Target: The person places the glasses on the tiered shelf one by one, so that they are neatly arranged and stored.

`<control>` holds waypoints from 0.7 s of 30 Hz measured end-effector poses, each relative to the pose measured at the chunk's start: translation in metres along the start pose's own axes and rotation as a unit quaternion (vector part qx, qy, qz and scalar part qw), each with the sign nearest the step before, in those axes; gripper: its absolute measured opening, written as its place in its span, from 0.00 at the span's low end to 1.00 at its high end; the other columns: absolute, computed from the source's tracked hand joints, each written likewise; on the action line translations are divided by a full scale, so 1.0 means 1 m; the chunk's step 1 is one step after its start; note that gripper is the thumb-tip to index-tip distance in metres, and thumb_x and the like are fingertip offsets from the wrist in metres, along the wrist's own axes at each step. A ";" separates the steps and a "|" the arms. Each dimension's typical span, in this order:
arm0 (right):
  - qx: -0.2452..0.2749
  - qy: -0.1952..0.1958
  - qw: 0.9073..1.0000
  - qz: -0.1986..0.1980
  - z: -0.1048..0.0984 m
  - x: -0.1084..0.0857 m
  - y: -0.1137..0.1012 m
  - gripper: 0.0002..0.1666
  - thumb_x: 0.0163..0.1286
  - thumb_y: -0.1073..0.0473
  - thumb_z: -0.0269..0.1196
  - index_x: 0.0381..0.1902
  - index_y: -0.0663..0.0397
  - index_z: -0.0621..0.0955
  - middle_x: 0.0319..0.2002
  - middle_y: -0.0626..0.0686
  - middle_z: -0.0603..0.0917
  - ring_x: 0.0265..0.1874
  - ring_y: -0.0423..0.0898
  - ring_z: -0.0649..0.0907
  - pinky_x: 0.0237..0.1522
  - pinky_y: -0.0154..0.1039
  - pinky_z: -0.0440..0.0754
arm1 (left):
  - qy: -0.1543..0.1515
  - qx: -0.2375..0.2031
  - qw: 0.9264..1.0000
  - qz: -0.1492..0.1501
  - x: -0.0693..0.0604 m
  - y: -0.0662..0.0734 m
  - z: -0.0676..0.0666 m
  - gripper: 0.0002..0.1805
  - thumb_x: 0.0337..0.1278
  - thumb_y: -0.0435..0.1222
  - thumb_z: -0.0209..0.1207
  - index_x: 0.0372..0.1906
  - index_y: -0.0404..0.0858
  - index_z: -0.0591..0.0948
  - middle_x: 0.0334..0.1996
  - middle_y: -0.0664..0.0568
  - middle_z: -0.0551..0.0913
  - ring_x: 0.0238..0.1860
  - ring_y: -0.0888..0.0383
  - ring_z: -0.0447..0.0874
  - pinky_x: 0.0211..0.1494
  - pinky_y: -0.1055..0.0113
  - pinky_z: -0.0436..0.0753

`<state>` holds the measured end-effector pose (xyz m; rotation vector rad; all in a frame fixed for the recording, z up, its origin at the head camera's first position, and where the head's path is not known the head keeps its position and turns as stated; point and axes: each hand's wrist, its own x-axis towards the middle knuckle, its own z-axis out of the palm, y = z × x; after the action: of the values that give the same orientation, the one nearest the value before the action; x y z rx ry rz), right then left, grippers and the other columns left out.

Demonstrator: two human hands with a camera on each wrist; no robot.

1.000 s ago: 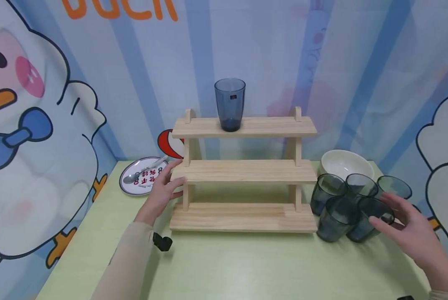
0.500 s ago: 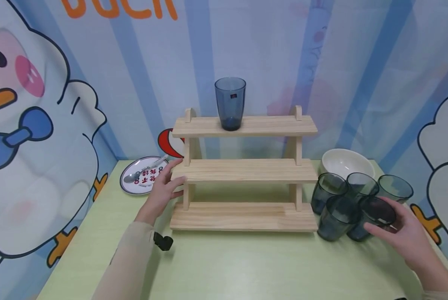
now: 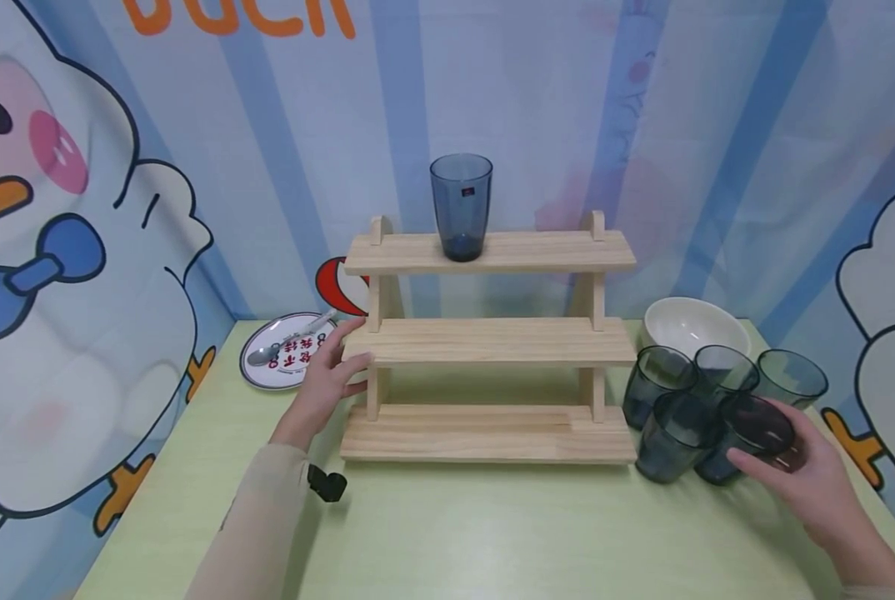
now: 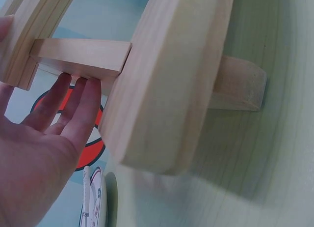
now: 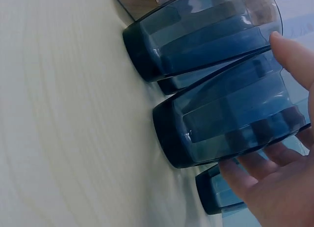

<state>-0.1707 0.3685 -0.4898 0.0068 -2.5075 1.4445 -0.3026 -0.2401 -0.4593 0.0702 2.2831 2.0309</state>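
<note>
Lower and closer in than a second ago, the right hand point(image 3: 811, 479) is now curving round the near right glass point(image 3: 751, 425), thumb and fingers point(image 5: 257, 163) grasping its sides, while the left hand point(image 3: 320, 387) is staying put, holding the left end of the wooden stand point(image 3: 485, 342) with its fingertips point(image 4: 91, 92) resting against an upright point(image 4: 81, 50). That glass is sitting at the front of the cluster point(image 3: 659, 371) on the worktop point(image 3: 492, 533), near the right edge; its neighbours are crowding it on the left and behind, while the near side is lying open. The cluster is nearly reaching the stand's right end, and the worktop is spreading wide in front of the stand. The grasped glass is pointing mouth up, its long axis running about vertical; whether its base is touching the worktop I am not able to tell. Six glasses are showing in all: five in the cluster and one lone glass point(image 3: 461, 208) standing upright on the top tier of three. One white bowl point(image 3: 693, 323) is sitting behind the cluster, and one plate point(image 3: 275, 385) is lying left of the stand, carrying one spoon point(image 3: 263, 357).
</note>
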 end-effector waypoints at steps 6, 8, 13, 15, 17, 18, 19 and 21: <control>-0.013 0.018 1.000 0.018 0.002 -0.002 0.001 0.46 0.67 0.64 0.75 0.78 0.46 0.67 0.54 0.25 0.73 0.47 0.22 0.78 0.42 0.17 0.79 | 0.001 -0.002 1.000 -0.001 0.001 0.001 0.001 0.35 0.74 0.41 0.60 0.80 0.61 0.65 0.81 0.44 0.60 0.73 0.38 0.69 0.66 0.37 0.79; -0.015 0.026 0.999 0.024 0.003 -0.003 0.001 0.47 0.66 0.63 0.76 0.78 0.46 0.68 0.54 0.26 0.74 0.47 0.22 0.78 0.42 0.17 0.79 | 0.000 0.000 1.000 -0.001 0.001 0.002 0.001 0.35 0.75 0.41 0.60 0.81 0.60 0.64 0.81 0.44 0.60 0.73 0.38 0.69 0.66 0.37 0.79; -0.010 0.036 0.999 0.038 0.000 -0.009 0.000 0.47 0.66 0.63 0.76 0.79 0.42 0.68 0.53 0.25 0.73 0.46 0.22 0.78 0.40 0.18 0.81 | 0.000 0.005 1.000 0.000 0.002 0.004 0.001 0.35 0.75 0.41 0.60 0.81 0.59 0.63 0.81 0.45 0.60 0.73 0.38 0.69 0.66 0.38 0.79; -0.007 0.039 0.998 0.041 -0.003 -0.011 0.000 0.48 0.65 0.64 0.76 0.79 0.41 0.68 0.53 0.25 0.74 0.45 0.21 0.78 0.39 0.19 0.82 | 0.000 0.006 1.000 -0.001 0.002 0.004 0.001 0.35 0.75 0.41 0.60 0.81 0.59 0.63 0.81 0.45 0.60 0.73 0.38 0.70 0.66 0.38 0.79; -0.004 0.048 0.998 0.038 -0.005 -0.014 0.000 0.49 0.64 0.67 0.76 0.79 0.42 0.69 0.53 0.25 0.74 0.45 0.21 0.78 0.39 0.19 0.83 | 0.001 0.007 1.000 -0.003 0.002 0.004 0.001 0.35 0.75 0.42 0.60 0.82 0.59 0.63 0.81 0.45 0.60 0.73 0.38 0.70 0.66 0.38 0.79; -0.003 0.054 0.998 0.036 -0.005 -0.015 0.001 0.49 0.64 0.68 0.76 0.79 0.42 0.69 0.53 0.25 0.74 0.46 0.21 0.78 0.39 0.19 0.82 | 0.002 0.008 1.000 -0.004 0.001 0.004 0.001 0.35 0.75 0.42 0.60 0.82 0.59 0.63 0.81 0.45 0.60 0.73 0.38 0.70 0.66 0.38 0.80; 0.005 0.059 0.998 0.030 -0.006 -0.016 0.001 0.50 0.63 0.70 0.75 0.79 0.44 0.69 0.54 0.26 0.74 0.46 0.22 0.78 0.39 0.19 0.82 | 0.002 0.008 1.000 -0.005 0.001 0.004 0.001 0.35 0.75 0.42 0.60 0.82 0.59 0.63 0.81 0.45 0.60 0.73 0.38 0.70 0.66 0.38 0.80; 0.036 0.071 0.997 0.014 -0.008 -0.017 0.000 0.49 0.62 0.74 0.74 0.78 0.46 0.70 0.55 0.28 0.76 0.47 0.23 0.79 0.40 0.18 0.82 | 0.002 0.007 1.000 -0.004 0.001 0.003 0.001 0.35 0.75 0.42 0.60 0.81 0.59 0.64 0.81 0.45 0.60 0.73 0.38 0.70 0.66 0.38 0.80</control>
<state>-0.1523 0.3734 -0.4896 -0.1154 -2.3505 1.4902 -0.3031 -0.2389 -0.4562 0.0571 2.2968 2.0130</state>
